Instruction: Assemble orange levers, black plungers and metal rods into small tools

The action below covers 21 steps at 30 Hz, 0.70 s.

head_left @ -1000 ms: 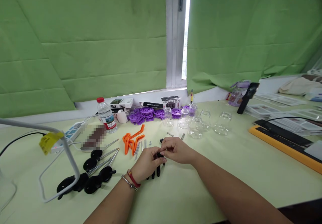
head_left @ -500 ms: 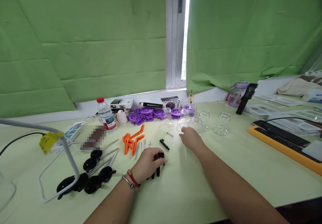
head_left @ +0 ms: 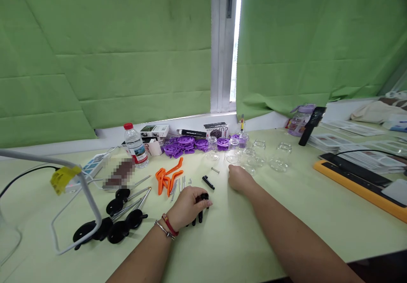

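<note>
My left hand (head_left: 190, 206) rests on the table, its thumb and fingers curled round a black plastic part (head_left: 205, 196). More short black pieces (head_left: 200, 217) lie beneath that palm. My right hand (head_left: 240, 178) is closed with the knuckles up, low over the table; its fingertips are hidden, so what they hold, if anything, does not show. Between the hands lie a black clip-like piece (head_left: 208, 182) and a small coil spring (head_left: 215, 170). Clear glass jars (head_left: 249, 158) stand just beyond my right hand.
Orange plastic handles (head_left: 163, 180) and metal rods (head_left: 174, 190) lie left of centre. Black round-ended pieces (head_left: 118, 231) are behind a grey bent tube (head_left: 90, 198). A water bottle (head_left: 136, 145), purple wheel-like parts (head_left: 184, 144) and boxes line the back. An orange-black device (head_left: 359, 187) sits right.
My right hand has drawn back slightly towards me, and its fingers have curled in. The left hand stays in place round the black part.
</note>
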Each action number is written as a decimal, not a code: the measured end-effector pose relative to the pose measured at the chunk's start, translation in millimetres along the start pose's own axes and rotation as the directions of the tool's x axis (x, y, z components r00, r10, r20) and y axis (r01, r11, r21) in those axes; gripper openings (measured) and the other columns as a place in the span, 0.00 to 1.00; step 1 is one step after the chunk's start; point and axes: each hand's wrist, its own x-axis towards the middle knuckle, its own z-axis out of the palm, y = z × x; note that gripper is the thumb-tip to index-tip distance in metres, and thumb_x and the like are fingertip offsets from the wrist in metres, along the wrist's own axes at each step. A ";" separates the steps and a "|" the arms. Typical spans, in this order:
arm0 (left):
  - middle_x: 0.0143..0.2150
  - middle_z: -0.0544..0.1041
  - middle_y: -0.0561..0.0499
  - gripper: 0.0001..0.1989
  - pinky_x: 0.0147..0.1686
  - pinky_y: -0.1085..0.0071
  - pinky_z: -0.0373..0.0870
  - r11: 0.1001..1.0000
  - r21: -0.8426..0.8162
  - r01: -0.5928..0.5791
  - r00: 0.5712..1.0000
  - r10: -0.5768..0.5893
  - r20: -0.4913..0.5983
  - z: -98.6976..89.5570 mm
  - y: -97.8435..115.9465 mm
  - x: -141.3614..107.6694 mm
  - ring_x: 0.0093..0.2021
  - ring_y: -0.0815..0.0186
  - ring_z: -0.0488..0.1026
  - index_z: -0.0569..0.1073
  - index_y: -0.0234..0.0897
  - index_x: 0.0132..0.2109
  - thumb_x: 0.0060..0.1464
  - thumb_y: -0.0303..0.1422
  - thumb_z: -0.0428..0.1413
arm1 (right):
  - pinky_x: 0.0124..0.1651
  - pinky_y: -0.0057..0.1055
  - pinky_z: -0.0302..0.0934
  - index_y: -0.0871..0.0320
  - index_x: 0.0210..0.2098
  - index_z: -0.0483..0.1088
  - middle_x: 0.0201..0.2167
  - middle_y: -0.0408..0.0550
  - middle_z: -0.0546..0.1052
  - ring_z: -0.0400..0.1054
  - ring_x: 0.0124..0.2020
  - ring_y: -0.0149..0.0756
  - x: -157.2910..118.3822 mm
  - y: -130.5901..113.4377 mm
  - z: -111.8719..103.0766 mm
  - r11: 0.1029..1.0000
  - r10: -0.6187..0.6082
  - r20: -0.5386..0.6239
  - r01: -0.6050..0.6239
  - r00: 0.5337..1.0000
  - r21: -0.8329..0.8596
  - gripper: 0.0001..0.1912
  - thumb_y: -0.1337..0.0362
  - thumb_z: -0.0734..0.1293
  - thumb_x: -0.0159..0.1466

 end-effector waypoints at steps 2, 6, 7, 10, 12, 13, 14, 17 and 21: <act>0.19 0.66 0.55 0.16 0.23 0.76 0.59 1.000 -0.001 -0.001 1.000 0.000 -0.003 -0.2 0.3 0.0 0.22 0.72 0.62 0.71 0.34 0.26 0.51 0.44 0.54 | 0.29 0.27 0.53 0.61 0.37 0.69 0.34 0.54 0.73 0.68 0.32 0.38 -0.7 -0.3 -1.7 0.999 -0.018 0.006 0.018 1.000 0.030 0.11 0.75 0.62 0.54; 0.19 0.65 0.55 0.16 0.23 0.76 0.58 1.000 0.000 -0.007 1.000 0.007 0.007 -0.4 -0.3 0.0 0.22 0.72 0.61 0.71 0.34 0.25 0.51 0.44 0.54 | 0.30 0.25 0.53 0.56 0.47 0.65 0.30 0.46 0.71 0.65 0.29 0.32 -7.2 -7.1 -7.3 0.973 -0.137 -0.027 0.140 0.990 0.184 0.18 0.73 0.60 0.57; 0.19 0.65 0.55 0.16 0.23 0.76 0.58 1.000 0.003 -0.011 1.000 0.011 0.009 -0.3 -0.8 0.1 0.22 0.72 0.61 0.71 0.34 0.25 0.52 0.43 0.54 | 0.29 0.25 0.53 0.55 0.49 0.63 0.29 0.44 0.70 0.64 0.27 0.30 -10.7 -10.7 -8.3 0.936 -0.202 -0.040 0.205 0.979 0.287 0.19 0.72 0.59 0.58; 0.19 0.64 0.55 0.16 0.23 0.76 0.58 1.000 0.010 -0.023 1.000 0.023 0.012 0.4 -3.2 0.6 0.22 0.73 0.60 0.70 0.34 0.25 0.52 0.42 0.53 | 0.26 0.23 0.52 0.54 0.49 0.60 0.29 0.40 0.66 0.58 0.22 0.25 -24.8 -24.7 -7.9 0.678 -0.423 -0.080 0.374 0.903 0.633 0.18 0.70 0.59 0.59; 0.19 0.64 0.56 0.16 0.23 0.77 0.57 1.000 0.009 -0.023 1.000 0.023 0.019 1.1 -5.0 1.1 0.22 0.73 0.58 0.69 0.34 0.25 0.53 0.41 0.53 | 0.25 0.22 0.52 0.52 0.50 0.60 0.31 0.40 0.65 0.56 0.22 0.23 -34.8 -34.6 -5.2 0.515 -0.537 -0.091 0.411 0.839 0.752 0.19 0.70 0.59 0.59; 0.19 0.63 0.56 0.16 0.23 0.77 0.57 1.000 0.009 -0.023 1.000 0.023 0.022 1.4 -5.8 1.4 0.21 0.74 0.58 0.69 0.34 0.25 0.53 0.41 0.53 | 0.26 0.22 0.52 0.52 0.50 0.60 0.32 0.40 0.64 0.56 0.23 0.23 -39.1 -38.9 -3.3 0.458 -0.577 -0.098 0.420 0.811 0.783 0.19 0.71 0.59 0.59; 0.20 0.63 0.56 0.16 0.24 0.77 0.57 1.000 0.009 -0.024 0.999 0.024 0.022 1.8 -6.7 1.7 0.22 0.74 0.57 0.69 0.34 0.25 0.53 0.41 0.53 | 0.26 0.22 0.52 0.52 0.50 0.60 0.32 0.40 0.64 0.56 0.23 0.23 -42.6 -42.5 -1.5 0.419 -0.608 -0.099 0.424 0.788 0.803 0.20 0.71 0.59 0.59; 0.20 0.63 0.56 0.15 0.25 0.76 0.57 0.999 0.018 -0.044 0.999 0.044 0.009 2.9 -8.9 2.6 0.22 0.74 0.57 0.69 0.34 0.25 0.53 0.41 0.54 | 0.26 0.21 0.52 0.53 0.49 0.60 0.31 0.40 0.63 0.56 0.24 0.22 -48.0 -48.1 2.9 0.368 -0.656 -0.092 0.425 0.749 0.827 0.19 0.71 0.60 0.59; 0.20 0.64 0.56 0.15 0.25 0.76 0.58 0.998 0.035 -0.061 0.998 0.061 -0.008 4.0 -10.8 3.2 0.22 0.73 0.59 0.70 0.34 0.26 0.53 0.41 0.53 | 0.26 0.21 0.52 0.54 0.47 0.59 0.31 0.39 0.64 0.55 0.24 0.22 -48.3 -47.5 2.5 0.363 -0.663 -0.093 0.428 0.743 0.827 0.18 0.71 0.62 0.58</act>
